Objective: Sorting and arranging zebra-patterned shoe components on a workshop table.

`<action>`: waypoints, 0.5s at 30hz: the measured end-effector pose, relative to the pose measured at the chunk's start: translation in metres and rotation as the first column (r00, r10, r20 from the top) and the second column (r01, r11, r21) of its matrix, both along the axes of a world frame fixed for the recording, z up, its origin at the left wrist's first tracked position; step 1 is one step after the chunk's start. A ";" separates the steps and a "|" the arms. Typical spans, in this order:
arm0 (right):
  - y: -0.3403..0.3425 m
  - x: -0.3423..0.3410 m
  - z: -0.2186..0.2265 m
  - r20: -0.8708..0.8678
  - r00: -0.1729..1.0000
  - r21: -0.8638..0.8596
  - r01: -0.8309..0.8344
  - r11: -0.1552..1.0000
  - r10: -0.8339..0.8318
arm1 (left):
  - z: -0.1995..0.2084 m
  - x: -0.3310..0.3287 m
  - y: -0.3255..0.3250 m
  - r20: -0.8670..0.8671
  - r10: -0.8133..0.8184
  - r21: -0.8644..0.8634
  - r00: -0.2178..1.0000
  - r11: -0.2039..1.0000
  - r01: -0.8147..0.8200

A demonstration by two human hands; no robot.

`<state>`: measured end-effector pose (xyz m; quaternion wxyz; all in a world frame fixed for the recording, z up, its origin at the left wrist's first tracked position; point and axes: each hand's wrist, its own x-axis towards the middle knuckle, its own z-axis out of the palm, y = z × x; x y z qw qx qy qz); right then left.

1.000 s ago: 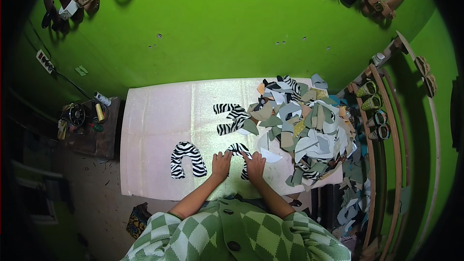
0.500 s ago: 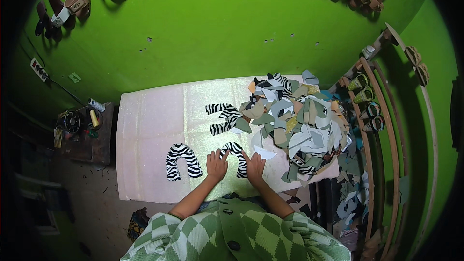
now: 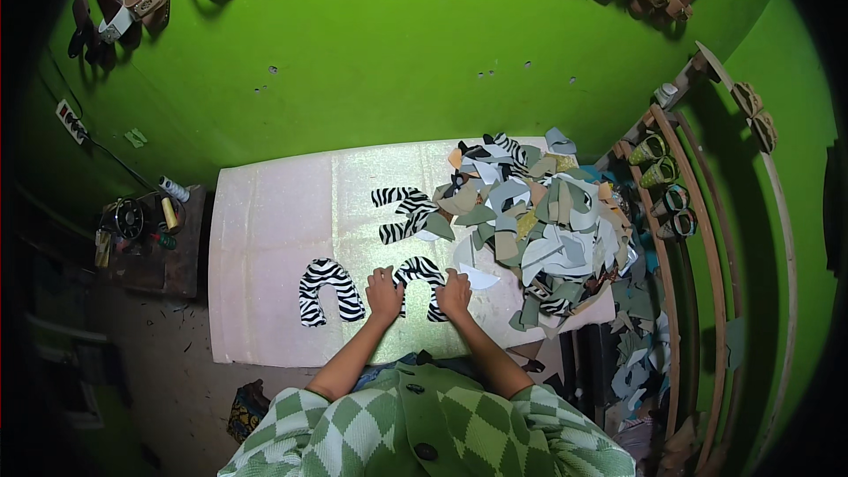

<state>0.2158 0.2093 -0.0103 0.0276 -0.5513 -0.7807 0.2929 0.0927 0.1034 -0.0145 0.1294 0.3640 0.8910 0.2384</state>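
Note:
On the table, a zebra-print U-shaped piece (image 3: 417, 267), apparently fabric, lies in front of me with its curve facing away. My left hand (image 3: 383, 295) grips its left edge with fingers bent. At the opposite edge my right hand (image 3: 454, 294) curls its fingers on the right leg of the same piece; the fingertips are partly hidden. To the left lies a similar zebra-print U-shaped piece (image 3: 308, 293), flat on the table. Farther off, more zebra-print curved pieces (image 3: 402, 228) overlap, touching the scrap pile.
A heap of grey, green and white scraps (image 3: 552, 238) covers the right of the pale table (image 3: 265, 212). Wooden racks (image 3: 678, 238) with sandals (image 3: 658, 174) stand at right. At left, a small dark table (image 3: 168, 256) bears thread spools (image 3: 173, 187). Shoes line the green wall (image 3: 380, 79).
Both hands have moved outward from the arch of the zebra-print piece to its outer sides, and their fingers have bent from outstretched to curled. The view has shifted slightly.

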 end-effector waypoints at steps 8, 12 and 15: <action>-0.003 -0.014 -0.015 -0.016 0.998 -0.092 0.059 0.994 -0.060 | -0.031 -0.020 0.012 0.448 0.170 0.110 0.878 0.964 -0.243; 0.016 -0.006 -0.052 -0.312 0.930 -0.326 0.089 0.941 -0.196 | -0.028 -0.032 0.002 0.563 0.147 0.209 0.813 0.927 -0.312; 0.018 -0.012 -0.062 -0.477 0.867 -0.340 -0.031 0.940 -0.144 | -0.026 -0.052 -0.019 0.667 0.103 0.250 0.738 0.902 -0.352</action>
